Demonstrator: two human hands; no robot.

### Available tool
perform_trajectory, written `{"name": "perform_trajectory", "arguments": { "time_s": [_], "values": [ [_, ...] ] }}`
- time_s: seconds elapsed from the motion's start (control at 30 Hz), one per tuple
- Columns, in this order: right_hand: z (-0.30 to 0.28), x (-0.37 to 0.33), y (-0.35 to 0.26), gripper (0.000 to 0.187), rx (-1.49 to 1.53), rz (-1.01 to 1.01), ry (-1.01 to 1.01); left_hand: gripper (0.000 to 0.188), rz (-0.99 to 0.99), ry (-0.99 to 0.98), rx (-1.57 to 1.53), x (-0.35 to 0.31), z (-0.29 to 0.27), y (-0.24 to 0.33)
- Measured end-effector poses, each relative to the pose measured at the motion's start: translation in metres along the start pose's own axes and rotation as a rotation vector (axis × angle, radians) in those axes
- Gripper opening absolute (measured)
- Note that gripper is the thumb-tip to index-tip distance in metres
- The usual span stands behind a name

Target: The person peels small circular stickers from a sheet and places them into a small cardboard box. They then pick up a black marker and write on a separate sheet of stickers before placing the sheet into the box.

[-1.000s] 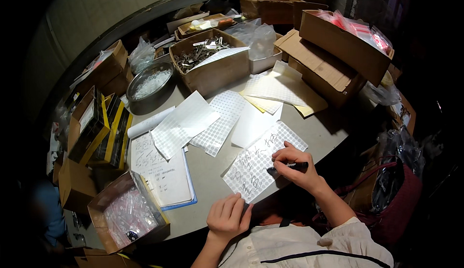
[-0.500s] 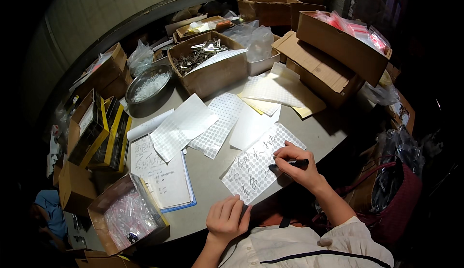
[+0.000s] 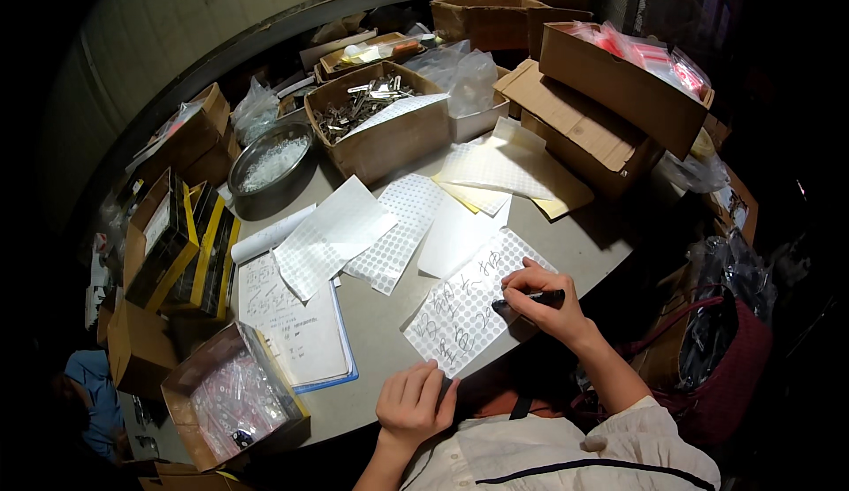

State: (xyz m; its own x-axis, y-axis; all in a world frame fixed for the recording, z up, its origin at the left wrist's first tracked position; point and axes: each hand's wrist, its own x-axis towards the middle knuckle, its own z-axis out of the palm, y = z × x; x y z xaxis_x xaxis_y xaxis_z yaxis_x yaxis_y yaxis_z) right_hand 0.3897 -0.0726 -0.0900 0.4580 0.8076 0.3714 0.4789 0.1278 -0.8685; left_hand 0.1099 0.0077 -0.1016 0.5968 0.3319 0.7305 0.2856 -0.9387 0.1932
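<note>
My right hand point(image 3: 546, 303) grips a black marker pen point(image 3: 554, 298), its tip down at the dotted sheet point(image 3: 451, 314). Grey round dots cover this white sheet, and large dark handwriting runs across it. At the sheet's near corner, by the table edge, my left hand point(image 3: 416, 402) is closed with its fingers curled. Something small and dark shows between its thumb and forefinger, too hidden to name. Farther left lies a blue clipboard point(image 3: 352, 349) with handwritten pages on it. Two more dotted sheets point(image 3: 334, 234) overlap beyond it.
A cardboard box of metal parts point(image 3: 389, 137) stands at the back, beside a metal bowl of clear pieces point(image 3: 274, 159). A box of small plastic bags point(image 3: 239, 402) sits front left. Stacked cartons point(image 3: 619, 75) rise at back right. A dark red bag point(image 3: 730, 367) is at the right.
The marker has added another stroke to the last characters on the dotted sheet. My right hand has barely moved, and my left hand stays in place.
</note>
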Motion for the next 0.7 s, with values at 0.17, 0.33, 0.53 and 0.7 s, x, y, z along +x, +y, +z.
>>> {"name": "perform_trajectory", "arguments": {
  "time_s": [0.17, 0.33, 0.53, 0.7],
  "values": [
    [-0.006, 0.006, -0.003, 0.013, -0.039, 0.019, 0.033, 0.022, -0.004, 0.009, 0.002, 0.001, 0.0, 0.001],
    [-0.01, 0.006, -0.004, 0.012, 0.002, 0.039, 0.007, 0.022, -0.002, 0.01, 0.004, 0.0, 0.001, 0.001],
    [-0.018, 0.004, -0.01, 0.013, 0.024, 0.11, -0.043, 0.022, -0.003, 0.011, 0.008, 0.0, 0.0, 0.001],
    [-0.013, 0.003, -0.001, 0.014, 0.05, 0.07, -0.004, 0.022, -0.004, 0.007, 0.01, -0.001, 0.001, 0.001]
  ]
}}
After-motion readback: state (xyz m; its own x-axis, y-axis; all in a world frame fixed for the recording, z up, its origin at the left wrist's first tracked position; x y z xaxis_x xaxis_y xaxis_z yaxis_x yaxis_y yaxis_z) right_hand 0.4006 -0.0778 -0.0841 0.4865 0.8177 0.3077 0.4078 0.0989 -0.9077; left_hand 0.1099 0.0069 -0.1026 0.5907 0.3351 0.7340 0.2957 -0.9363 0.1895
